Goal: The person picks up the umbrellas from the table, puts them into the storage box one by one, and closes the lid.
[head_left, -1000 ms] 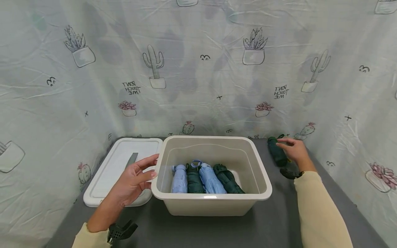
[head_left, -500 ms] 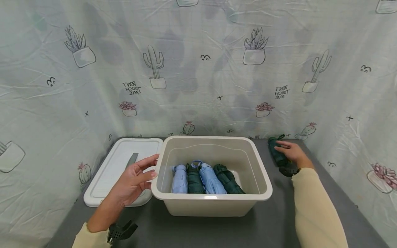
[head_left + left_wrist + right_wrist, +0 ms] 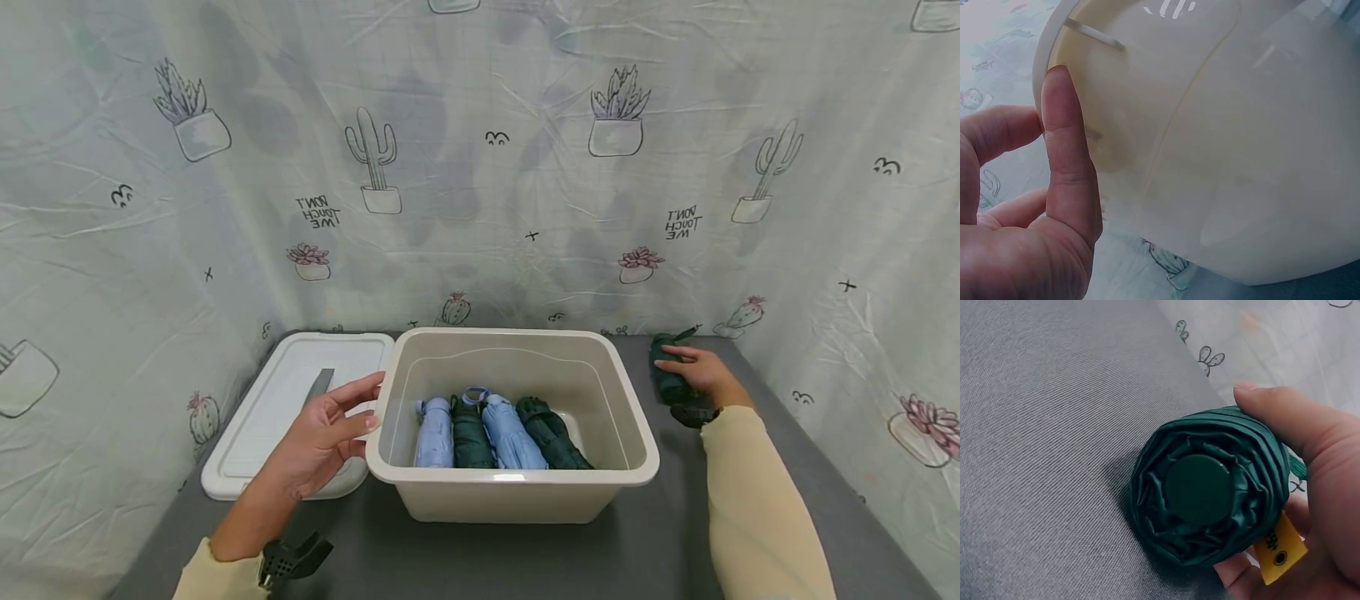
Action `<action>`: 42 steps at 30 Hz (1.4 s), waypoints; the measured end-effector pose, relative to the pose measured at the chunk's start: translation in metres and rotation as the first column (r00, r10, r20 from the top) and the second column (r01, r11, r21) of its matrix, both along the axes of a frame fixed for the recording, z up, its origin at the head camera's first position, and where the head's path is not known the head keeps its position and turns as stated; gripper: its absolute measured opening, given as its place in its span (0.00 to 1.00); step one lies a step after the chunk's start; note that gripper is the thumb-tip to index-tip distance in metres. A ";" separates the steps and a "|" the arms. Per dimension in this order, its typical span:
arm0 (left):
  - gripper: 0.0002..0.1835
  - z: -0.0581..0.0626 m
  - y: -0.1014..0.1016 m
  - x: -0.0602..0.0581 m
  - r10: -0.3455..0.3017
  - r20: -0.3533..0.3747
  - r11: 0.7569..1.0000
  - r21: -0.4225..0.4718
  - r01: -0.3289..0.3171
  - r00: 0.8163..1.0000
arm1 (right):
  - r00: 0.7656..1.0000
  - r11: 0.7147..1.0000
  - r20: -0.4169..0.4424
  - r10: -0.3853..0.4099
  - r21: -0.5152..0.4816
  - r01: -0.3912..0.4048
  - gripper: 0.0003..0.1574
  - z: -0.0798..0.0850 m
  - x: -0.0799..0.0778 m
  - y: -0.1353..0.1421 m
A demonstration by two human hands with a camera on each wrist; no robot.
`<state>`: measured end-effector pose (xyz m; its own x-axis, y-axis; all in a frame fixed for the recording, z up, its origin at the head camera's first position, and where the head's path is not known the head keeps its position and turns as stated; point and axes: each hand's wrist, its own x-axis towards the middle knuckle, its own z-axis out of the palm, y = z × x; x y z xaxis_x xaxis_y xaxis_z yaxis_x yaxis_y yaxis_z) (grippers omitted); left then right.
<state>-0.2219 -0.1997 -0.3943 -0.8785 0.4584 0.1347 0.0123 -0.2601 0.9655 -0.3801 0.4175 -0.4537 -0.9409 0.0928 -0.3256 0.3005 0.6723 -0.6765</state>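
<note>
Pinching a beige rectangular plastic tub point(image 3: 513, 476) at its nine-o'clock rim is the left hand point(image 3: 326, 437). Outside, toward three o'clock, the nearer right hand point(image 3: 702, 372) grips a rolled dark-green fabric umbrella point(image 3: 1210, 487), its long axis about eleven-to-five.

Clearance: we note the bin point(image 3: 504, 500) open above, with room right of its four folded umbrellas point(image 3: 513, 437) | left rim: left hand point(image 3: 322, 442) and lid point(image 3: 255, 450) obstruct | right: we find a table point(image 3: 667, 475) gap before the right hand point(image 3: 705, 375) and green umbrella point(image 3: 670, 387) | rear: curtain point(image 3: 487, 225) blocks.
</note>
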 end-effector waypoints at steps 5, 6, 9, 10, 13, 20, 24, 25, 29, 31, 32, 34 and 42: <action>0.33 0.001 0.000 0.000 0.006 -0.007 1.000 -0.008 -0.006 1.000 | 1.000 1.000 -0.001 -0.022 0.014 0.022 0.53 0.001 0.001 -0.001; 0.33 0.000 0.000 0.000 0.009 -0.007 1.000 -0.011 -0.009 1.000 | 1.000 0.999 0.000 -0.030 0.014 0.030 0.53 0.001 0.002 -0.002; 0.32 0.000 0.000 0.000 0.015 -0.008 1.000 -0.017 -0.015 1.000 | 0.999 0.999 0.002 -0.049 0.021 0.049 0.51 0.003 0.003 -0.006; 0.32 0.000 0.000 0.000 0.016 -0.008 1.000 -0.017 -0.017 1.000 | 0.999 0.998 0.000 -0.050 0.033 0.050 0.51 0.003 0.004 -0.007; 0.32 -0.001 0.000 0.000 0.016 -0.007 1.000 -0.013 -0.016 1.000 | 0.999 0.998 -0.007 -0.048 0.050 0.048 0.48 0.003 0.005 -0.010; 0.32 -0.001 0.002 -0.001 0.012 -0.005 1.000 -0.005 -0.012 1.000 | 0.997 0.994 -0.045 -0.063 0.082 0.067 0.46 -0.001 0.004 -0.009; 0.32 -0.001 0.001 -0.001 0.012 0.002 1.000 -0.012 -0.012 1.000 | 0.996 0.992 -0.044 -0.072 0.104 0.077 0.46 -0.004 0.003 -0.009; 0.32 -0.001 0.001 -0.001 0.012 0.002 1.000 -0.014 -0.012 1.000 | 0.996 0.992 -0.043 -0.077 0.101 0.081 0.47 -0.005 0.003 -0.009; 0.32 0.000 0.000 0.000 0.010 -0.006 1.000 -0.029 -0.010 1.000 | 0.996 0.992 -0.049 -0.080 0.095 0.085 0.47 -0.006 0.004 -0.011; 0.32 0.000 0.000 0.000 0.009 -0.007 0.999 -0.032 -0.009 1.000 | 0.996 0.993 -0.052 -0.076 0.092 0.081 0.46 -0.007 0.005 -0.013; 0.32 0.000 0.000 0.000 0.009 -0.007 0.999 -0.033 -0.009 1.000 | 0.996 0.993 -0.051 -0.074 0.091 0.078 0.47 -0.007 0.006 -0.013; 0.32 0.000 0.000 0.000 0.010 -0.007 0.999 -0.033 -0.011 1.000 | 0.996 0.993 -0.054 -0.073 0.092 0.078 0.46 -0.008 0.006 -0.014; 0.32 -0.002 0.001 0.000 0.011 -0.015 1.000 -0.027 -0.012 1.000 | 0.993 0.989 -0.075 -0.095 0.102 0.103 0.44 -0.003 0.009 -0.019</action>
<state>-0.2223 -0.1983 -0.3961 -0.8816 0.4521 0.1357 0.0299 -0.2333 0.9719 -0.3709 0.3989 -0.4568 -0.9454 0.2172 -0.2431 0.3238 0.7106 -0.6246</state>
